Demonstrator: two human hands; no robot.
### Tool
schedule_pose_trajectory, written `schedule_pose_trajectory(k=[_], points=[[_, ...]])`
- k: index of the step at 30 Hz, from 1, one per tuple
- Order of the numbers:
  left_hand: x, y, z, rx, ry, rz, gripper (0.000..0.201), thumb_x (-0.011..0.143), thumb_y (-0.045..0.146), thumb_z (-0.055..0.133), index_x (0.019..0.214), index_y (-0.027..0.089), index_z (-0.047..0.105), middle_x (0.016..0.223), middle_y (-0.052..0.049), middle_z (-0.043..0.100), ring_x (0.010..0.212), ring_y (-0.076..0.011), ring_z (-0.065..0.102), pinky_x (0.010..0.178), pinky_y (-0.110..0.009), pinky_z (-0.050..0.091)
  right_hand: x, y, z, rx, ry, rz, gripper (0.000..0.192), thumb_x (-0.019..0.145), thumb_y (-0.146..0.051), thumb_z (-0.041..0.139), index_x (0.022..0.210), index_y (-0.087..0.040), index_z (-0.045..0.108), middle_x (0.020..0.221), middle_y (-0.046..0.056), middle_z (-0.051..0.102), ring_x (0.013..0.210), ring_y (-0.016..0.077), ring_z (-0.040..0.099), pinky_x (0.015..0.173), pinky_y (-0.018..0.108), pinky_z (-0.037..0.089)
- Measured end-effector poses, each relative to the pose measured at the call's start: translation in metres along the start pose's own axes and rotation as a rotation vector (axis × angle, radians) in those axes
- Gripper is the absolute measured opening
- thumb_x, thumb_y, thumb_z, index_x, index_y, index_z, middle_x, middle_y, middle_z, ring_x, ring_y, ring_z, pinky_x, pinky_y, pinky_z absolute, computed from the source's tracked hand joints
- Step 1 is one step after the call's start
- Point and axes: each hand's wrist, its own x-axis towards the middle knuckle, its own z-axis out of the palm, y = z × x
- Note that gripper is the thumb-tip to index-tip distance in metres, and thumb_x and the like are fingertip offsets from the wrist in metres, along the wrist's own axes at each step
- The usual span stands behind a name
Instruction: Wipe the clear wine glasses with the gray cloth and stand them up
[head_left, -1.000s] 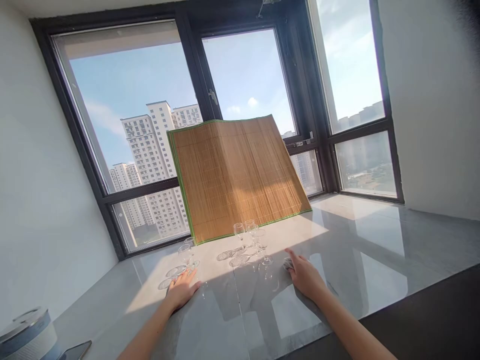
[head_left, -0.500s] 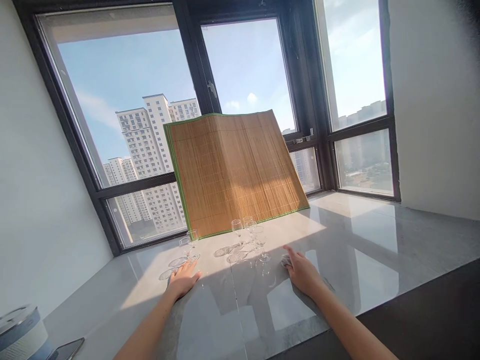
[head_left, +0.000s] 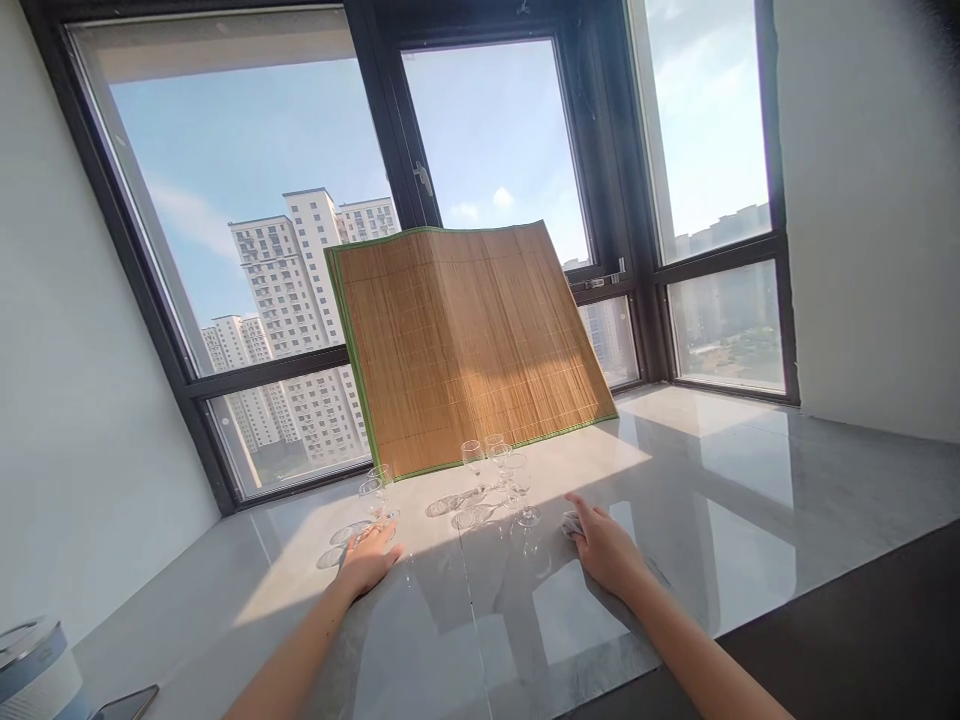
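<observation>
My left hand lies low on the grey window sill, fingers stretched forward and thumb apart. Its fingertips reach the feet of two clear stemmed glasses standing one behind the other; whether they touch the glass I cannot tell. To the right, my right hand rests on the sill with its index finger pointing forward. Under its curled fingers is a crumpled white cloth or tissue, partly hidden. Between the hands, nearer the right one, several more clear stemmed glasses stand upright in a group.
Behind the glasses a folded bamboo mat with green edging leans against the windows. A lidded cup and a phone are at the lower left. The sill ends in a front edge at lower right.
The two left glasses appear slightly closer together, the rear one shifted a little down and left. Both hands keep nearly the same place; the view has shifted slightly.
</observation>
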Motion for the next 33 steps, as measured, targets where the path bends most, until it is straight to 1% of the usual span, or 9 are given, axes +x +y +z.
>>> schedule_pose_trajectory(k=[9, 12, 15, 18, 21, 23, 25, 29, 33], points=[[0.003, 0.020, -0.002, -0.001, -0.011, -0.089, 0.068, 0.084, 0.056, 0.038, 0.146, 0.028, 0.039, 0.157, -0.005, 0.030, 0.147, -0.0295, 0.017, 0.118, -0.053, 0.003, 0.001, 0.002, 0.003, 0.016, 0.023, -0.011, 0.055, 0.087, -0.012, 0.042, 0.142, -0.019, 0.036, 0.104, 0.011, 0.059, 0.102, 0.0239, 0.055, 0.078, 0.029, 0.035], [-0.013, 0.033, 0.002, 0.019, 0.020, -0.170, 0.076, 0.085, 0.063, 0.031, 0.149, 0.024, 0.033, 0.154, -0.013, 0.035, 0.147, -0.0355, 0.014, 0.114, -0.060, 0.005, 0.001, 0.003, 0.004, 0.037, 0.035, -0.022, 0.056, 0.086, -0.010, 0.041, 0.142, -0.018, 0.036, 0.104, 0.011, 0.060, 0.104, 0.0243, 0.055, 0.079, 0.028, 0.035], [-0.041, 0.064, 0.014, -0.003, 0.038, -0.224, 0.077, 0.085, 0.062, 0.032, 0.150, 0.021, 0.031, 0.153, -0.018, 0.034, 0.145, -0.0386, 0.016, 0.112, -0.064, 0.010, 0.001, 0.003, 0.004, 0.044, 0.032, -0.019, 0.057, 0.086, -0.011, 0.041, 0.142, -0.019, 0.036, 0.103, 0.011, 0.061, 0.102, 0.0247, 0.056, 0.079, 0.029, 0.036], [-0.067, 0.116, 0.023, -0.060, 0.072, 0.186, 0.064, 0.086, 0.055, 0.037, 0.143, 0.026, 0.043, 0.154, -0.009, 0.034, 0.145, -0.0276, 0.021, 0.119, -0.050, 0.007, 0.002, 0.002, 0.005, 0.022, 0.034, -0.014, 0.058, 0.085, -0.011, 0.041, 0.142, -0.018, 0.036, 0.107, 0.012, 0.061, 0.105, 0.0253, 0.056, 0.083, 0.030, 0.036], [-0.073, 0.179, 0.026, -0.179, 0.025, 0.485, 0.065, 0.083, 0.058, 0.045, 0.143, 0.033, 0.042, 0.159, -0.004, 0.023, 0.147, -0.0279, 0.017, 0.120, -0.047, 0.011, 0.004, 0.003, 0.006, 0.011, 0.066, -0.027, 0.057, 0.085, -0.010, 0.041, 0.141, -0.016, 0.037, 0.124, 0.014, 0.058, 0.117, 0.0258, 0.050, 0.090, 0.032, 0.036], [-0.066, 0.215, 0.025, -0.191, -0.014, 0.507, 0.075, 0.078, 0.064, 0.050, 0.146, 0.035, 0.036, 0.162, -0.002, 0.011, 0.148, -0.0331, 0.007, 0.119, -0.053, 0.009, 0.004, 0.003, 0.007, 0.011, 0.079, -0.034, 0.057, 0.084, -0.010, 0.041, 0.140, -0.014, 0.038, 0.133, 0.014, 0.054, 0.123, 0.0253, 0.047, 0.094, 0.032, 0.035], [-0.055, 0.240, 0.023, -0.187, -0.038, 0.469, 0.080, 0.078, 0.067, 0.048, 0.149, 0.035, 0.031, 0.163, -0.004, 0.008, 0.148, -0.0360, 0.007, 0.117, -0.058, 0.009, 0.005, 0.004, 0.007, 0.014, 0.080, -0.038, 0.057, 0.084, -0.009, 0.040, 0.140, -0.013, 0.038, 0.132, 0.014, 0.055, 0.123, 0.0252, 0.047, 0.096, 0.033, 0.036], [-0.044, 0.257, 0.021, -0.154, -0.081, 0.495, 0.079, 0.081, 0.070, 0.037, 0.149, 0.031, 0.033, 0.159, -0.008, 0.023, 0.146, -0.0313, 0.019, 0.118, -0.053, 0.012, 0.003, 0.004, 0.005, 0.021, 0.090, -0.043, 0.056, 0.084, -0.010, 0.039, 0.140, -0.013, 0.038, 0.127, 0.013, 0.059, 0.121, 0.0259, 0.048, 0.094, 0.033, 0.036], [-0.064, 0.239, 0.013, -0.173, -0.089, 0.505, 0.082, 0.077, 0.070, 0.040, 0.148, 0.030, 0.036, 0.158, -0.007, 0.027, 0.145, -0.0314, 0.021, 0.118, -0.052, 0.013, 0.001, 0.002, 0.001, 0.018, 0.080, -0.031, 0.056, 0.084, -0.010, 0.039, 0.140, -0.014, 0.038, 0.125, 0.013, 0.060, 0.119, 0.0254, 0.050, 0.092, 0.032, 0.036]])
